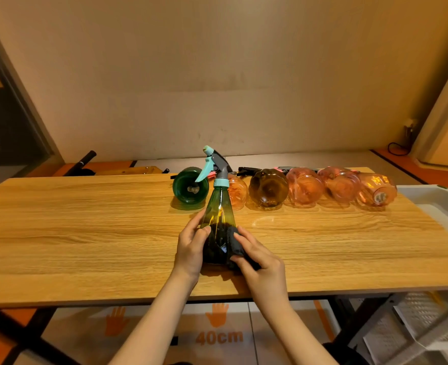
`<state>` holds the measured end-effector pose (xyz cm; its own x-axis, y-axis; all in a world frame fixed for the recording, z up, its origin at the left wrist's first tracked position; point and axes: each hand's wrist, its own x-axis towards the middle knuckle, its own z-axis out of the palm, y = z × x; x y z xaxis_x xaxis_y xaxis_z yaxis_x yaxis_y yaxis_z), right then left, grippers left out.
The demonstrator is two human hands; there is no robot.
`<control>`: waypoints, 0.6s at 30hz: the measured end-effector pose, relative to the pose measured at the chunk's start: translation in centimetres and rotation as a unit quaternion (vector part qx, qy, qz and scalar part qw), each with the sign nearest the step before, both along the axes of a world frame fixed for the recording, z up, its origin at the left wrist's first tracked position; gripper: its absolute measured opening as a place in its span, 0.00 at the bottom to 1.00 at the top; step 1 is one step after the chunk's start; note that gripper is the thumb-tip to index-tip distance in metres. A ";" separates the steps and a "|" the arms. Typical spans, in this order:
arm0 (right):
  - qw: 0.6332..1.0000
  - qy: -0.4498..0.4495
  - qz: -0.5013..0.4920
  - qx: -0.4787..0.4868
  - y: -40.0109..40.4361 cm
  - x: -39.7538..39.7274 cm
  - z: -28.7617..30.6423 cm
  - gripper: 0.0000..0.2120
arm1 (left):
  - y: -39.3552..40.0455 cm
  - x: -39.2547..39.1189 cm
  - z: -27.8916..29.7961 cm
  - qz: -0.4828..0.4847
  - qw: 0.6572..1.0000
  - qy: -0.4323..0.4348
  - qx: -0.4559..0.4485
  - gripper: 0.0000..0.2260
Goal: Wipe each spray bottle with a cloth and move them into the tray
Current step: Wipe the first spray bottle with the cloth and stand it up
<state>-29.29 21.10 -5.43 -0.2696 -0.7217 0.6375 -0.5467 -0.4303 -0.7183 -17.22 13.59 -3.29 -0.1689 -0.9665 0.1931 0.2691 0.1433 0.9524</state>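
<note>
Both forearms enter from the near edge. Left hand (191, 246) wraps its fingers round the lower body of the green spray bottle (219, 214); right hand (259, 256) presses a dark cloth (234, 248) against the bottle's right flank, fingers curled over the cloth. Bottle stands upright on the table (86, 233), near the front middle, teal trigger head up.

Handling, judged: thin translucent plastic, looks empty, so light and easily tipped; smooth wall likely slippery, stiff enough to grip at the wide base. Neck under the trigger offers a second hold. Cloth soft, conforms.

Along the far edge lie six more bottles on their sides: one green (190, 188), one amber (269, 189), the rest pink. White tray (433, 198) at the right end, well apart from the held bottle.

Wood-grain top, plain beige wall behind.
</note>
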 end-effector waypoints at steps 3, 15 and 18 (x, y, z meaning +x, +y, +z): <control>0.999 -0.024 0.009 0.023 -0.2 0.0 0.3 0.24 | -0.1 0.1 -0.1 -0.012 1.000 0.005 0.010 0.20; 0.997 -0.077 0.011 0.022 -1.5 -0.4 1.6 0.28 | 0.4 0.1 0.2 -0.088 0.992 -0.068 -0.058 0.29; 0.995 -0.091 0.022 0.023 -1.9 -0.5 2.1 0.28 | 0.4 0.2 0.3 -0.089 0.992 -0.068 -0.058 0.31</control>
<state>-29.76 19.23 -3.30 -0.3455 -0.7623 0.5473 -0.3879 -0.4151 -0.8229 -16.98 13.99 -3.03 -0.3663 -0.8920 0.2650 0.1697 0.2160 0.9615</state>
